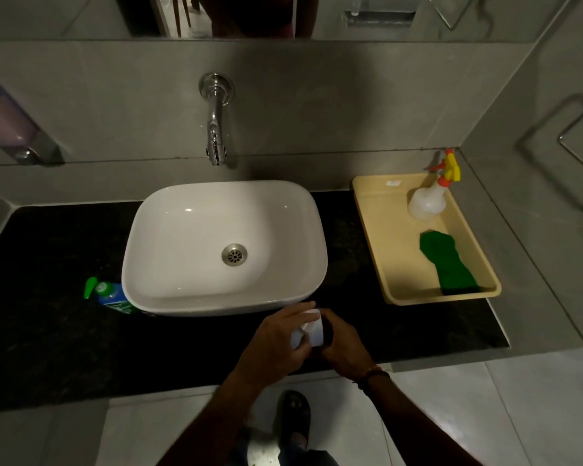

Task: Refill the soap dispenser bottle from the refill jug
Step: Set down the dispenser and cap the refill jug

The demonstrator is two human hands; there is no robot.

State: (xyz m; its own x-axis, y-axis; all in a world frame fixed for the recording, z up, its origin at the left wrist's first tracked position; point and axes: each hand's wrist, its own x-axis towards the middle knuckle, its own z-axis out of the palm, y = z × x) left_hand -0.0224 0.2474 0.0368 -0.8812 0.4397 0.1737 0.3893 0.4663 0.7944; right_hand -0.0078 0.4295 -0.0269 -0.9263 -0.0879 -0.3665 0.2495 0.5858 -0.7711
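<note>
A soap dispenser bottle (110, 295) with a blue label and green pump stands on the black counter, tucked against the white basin's front left corner. Both of my hands meet at the counter's front edge, just below the basin. Between them is a small white container (312, 327), mostly covered by my fingers; I cannot tell if it is the refill jug or its cap. My left hand (276, 341) wraps it from the left and over the top. My right hand (344, 344) grips it from the right.
The white basin (169, 230) sits mid-counter under a chrome wall tap (215, 129). A beige tray (377, 230) at the right holds a white spray bottle (426, 201) and a green cloth (448, 260). A wall soap dispenser (11, 126) hangs at far left.
</note>
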